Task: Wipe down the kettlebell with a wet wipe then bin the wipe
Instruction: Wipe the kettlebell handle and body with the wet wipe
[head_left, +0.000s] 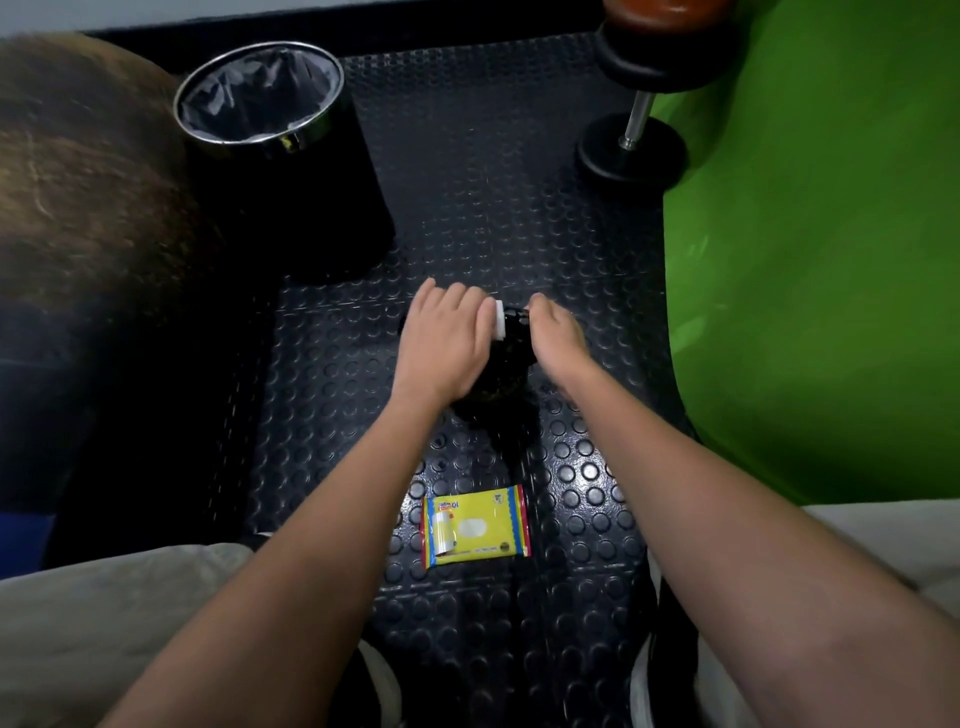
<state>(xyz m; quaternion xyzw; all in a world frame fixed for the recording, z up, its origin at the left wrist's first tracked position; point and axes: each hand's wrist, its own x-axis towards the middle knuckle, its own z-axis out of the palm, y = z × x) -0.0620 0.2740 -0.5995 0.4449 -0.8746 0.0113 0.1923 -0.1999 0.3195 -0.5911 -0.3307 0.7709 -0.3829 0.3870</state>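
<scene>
While you crouch over the dark studded rubber floor mat (332, 395), start your scan at the far left, where the round black waste bin with a chrome rim and grey liner (260, 98) stands open-mouthed, up and to the left of both hands and well apart from them. Moving right, your left hand (441, 343) lies over the left flank of the black kettlebell (511, 358), fingers fairly straight and pressing down a folded white wet wipe (498, 321), of which only a small edge shows at the fingertips. The kettlebell sits on the mat directly between your hands, mostly hidden by them, so its handle and long axis cannot be made out. On its right side, your right hand (558, 332) curls its fingers down against the top of the bell, seemingly steadying it; how firm that hold is cannot be told. Nearer to you, between your forearms, the yellow flat pack of wipes (475, 525) lies on the mat. Off to the far right stand a chrome-handled black dumbbell (631, 140) and a bright green curved surface (810, 270). The wiping looks to be under way, not finished. When it is, the bin lies on the wipe hand's own side, so your left hand is the nearer one: it should need only a lift and a reach up-left, clearing the rim before letting go.
</scene>
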